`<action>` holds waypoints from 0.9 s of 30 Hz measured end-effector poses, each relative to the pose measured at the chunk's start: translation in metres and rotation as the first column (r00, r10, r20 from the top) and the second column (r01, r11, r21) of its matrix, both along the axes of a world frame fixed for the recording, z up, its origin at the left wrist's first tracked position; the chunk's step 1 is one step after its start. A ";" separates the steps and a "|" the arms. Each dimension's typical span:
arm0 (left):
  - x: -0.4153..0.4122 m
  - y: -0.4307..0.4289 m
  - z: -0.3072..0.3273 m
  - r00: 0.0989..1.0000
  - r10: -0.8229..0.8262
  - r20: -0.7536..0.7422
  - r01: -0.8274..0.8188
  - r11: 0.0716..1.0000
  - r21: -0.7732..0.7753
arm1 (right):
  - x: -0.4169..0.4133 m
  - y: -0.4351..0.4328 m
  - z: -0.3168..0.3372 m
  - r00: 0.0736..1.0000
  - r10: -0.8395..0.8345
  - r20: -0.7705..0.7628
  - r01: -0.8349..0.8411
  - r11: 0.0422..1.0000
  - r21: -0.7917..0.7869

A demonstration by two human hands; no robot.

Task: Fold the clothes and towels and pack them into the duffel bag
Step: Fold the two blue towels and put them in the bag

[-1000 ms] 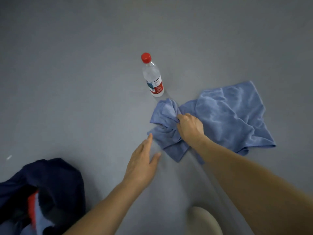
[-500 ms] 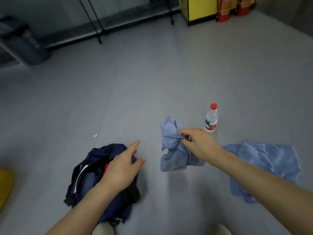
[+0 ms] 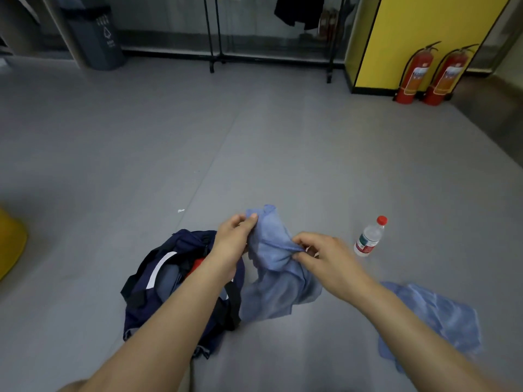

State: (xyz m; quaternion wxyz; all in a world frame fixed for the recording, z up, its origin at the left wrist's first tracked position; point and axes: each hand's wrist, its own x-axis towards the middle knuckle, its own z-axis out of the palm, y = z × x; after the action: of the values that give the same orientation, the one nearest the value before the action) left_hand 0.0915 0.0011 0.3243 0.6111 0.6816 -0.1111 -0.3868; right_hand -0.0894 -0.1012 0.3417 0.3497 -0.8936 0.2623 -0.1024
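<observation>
A light blue towel [image 3: 276, 267] hangs bunched in the air between my hands. My left hand [image 3: 233, 241] pinches its upper left edge, and my right hand [image 3: 322, 256] pinches a fold at its right side. Below my left forearm the open navy duffel bag [image 3: 175, 281] lies on the grey floor, with red and blue cloth showing inside. A second light blue towel [image 3: 441, 315] lies crumpled on the floor at the lower right, partly behind my right arm.
A water bottle [image 3: 369, 237] with a red cap stands right of my hands. Far back are a grey bin [image 3: 96, 38], a clothes rack [image 3: 215, 32], a yellow panel [image 3: 418, 38] and two fire extinguishers [image 3: 430, 75]. A yellow object [image 3: 10, 241] sits at the left edge.
My right hand lifted the towel off the floor. My left hand, open before, now pinches the towel's upper edge. The view tilted up, showing the room.
</observation>
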 end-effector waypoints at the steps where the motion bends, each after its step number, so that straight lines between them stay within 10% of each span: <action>1: 0.001 -0.001 0.003 0.998 -0.016 0.056 0.016 1.000 -0.002 | 0.001 0.004 -0.004 1.000 -0.020 -0.007 0.020 1.000 -0.012; 10: 0.009 0.004 0.026 0.733 -0.375 0.568 0.379 0.918 0.117 | 0.019 0.009 -0.017 0.994 0.032 -0.106 -0.037 0.998 -0.044; 21: 0.020 0.013 0.035 0.446 -0.593 0.671 0.495 0.788 0.367 | 0.034 0.001 -0.020 0.953 -0.172 0.250 0.184 0.983 -0.023; 27: 0.010 0.016 0.039 0.250 -0.648 0.719 0.478 0.729 0.491 | 0.032 -0.008 -0.018 0.999 -0.002 0.053 0.002 1.000 0.004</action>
State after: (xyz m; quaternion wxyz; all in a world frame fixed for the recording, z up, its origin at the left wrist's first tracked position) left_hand 0.1019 0.0171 0.3629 0.2281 0.7403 -0.6019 -0.1940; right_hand -0.0570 -0.1089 0.3233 0.3583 -0.8895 0.2541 -0.1257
